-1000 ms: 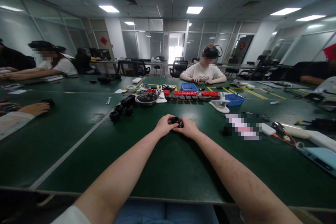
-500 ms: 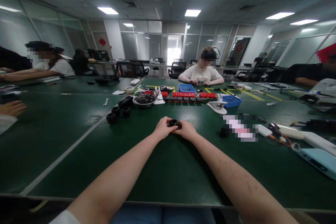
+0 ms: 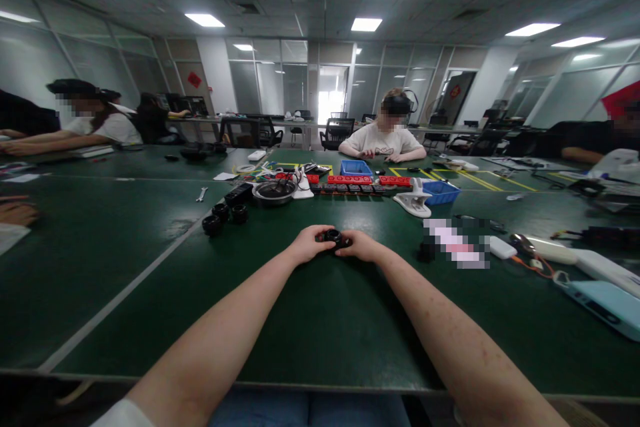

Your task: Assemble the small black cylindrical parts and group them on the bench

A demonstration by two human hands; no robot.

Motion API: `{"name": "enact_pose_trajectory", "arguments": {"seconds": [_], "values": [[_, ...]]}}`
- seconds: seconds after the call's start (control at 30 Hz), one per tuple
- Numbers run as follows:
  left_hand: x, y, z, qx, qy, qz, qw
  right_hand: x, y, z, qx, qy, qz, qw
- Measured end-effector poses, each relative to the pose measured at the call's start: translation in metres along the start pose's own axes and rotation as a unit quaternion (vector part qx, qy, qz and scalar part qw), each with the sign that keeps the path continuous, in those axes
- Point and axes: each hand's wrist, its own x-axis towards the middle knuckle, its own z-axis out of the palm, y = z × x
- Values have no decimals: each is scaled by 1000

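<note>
Both my arms reach forward over the green table (image 3: 320,320). My left hand (image 3: 307,244) and my right hand (image 3: 363,246) meet at the table's middle, fingers pinched round a small black ring-shaped part (image 3: 332,237) held between them just above the surface. Three similar black round parts (image 3: 225,217) stand in a cluster to the left of my hands.
A metal bowl (image 3: 274,191), red parts (image 3: 370,180), two blue bins (image 3: 440,193) and a white clip (image 3: 413,203) lie beyond my hands. Cables, a white device (image 3: 607,269) and a light blue case (image 3: 607,301) sit at right. Other people sit opposite and at the left.
My hands stay joined on the black part with only a slight shift. The hand of the person at the far left has drawn back toward the edge.
</note>
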Motion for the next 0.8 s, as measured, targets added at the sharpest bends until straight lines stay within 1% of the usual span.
{"name": "enact_pose_trajectory", "arguments": {"seconds": [0.07,0.17,0.23,0.27,0.33,0.4,0.5,0.6,0.7,0.8], "values": [[-1,1,5,14,27,-14,999,1,-5,6,-18,30,32,999],[-2,3,14,42,85,-45,995,4,-16,18,-58,89,93,990],[-3,5,17,58,112,-58,990,4,-22,23,-79,112,119,983],[-3,6,18,63,115,-59,990,4,-24,24,-84,115,124,982],[-4,8,16,66,104,-52,991,3,-24,22,-86,111,116,983],[-4,9,11,62,78,-36,994,2,-20,17,-77,96,89,988],[-4,8,3,48,35,-10,998,0,-9,7,-45,59,34,997],[-3,7,-1,35,9,4,999,0,-1,3,-8,25,5,1000],[-3,7,1,32,15,-2,999,1,-1,6,7,29,15,999],[-3,7,10,41,62,-30,997,3,-9,17,-12,75,62,995]]}}
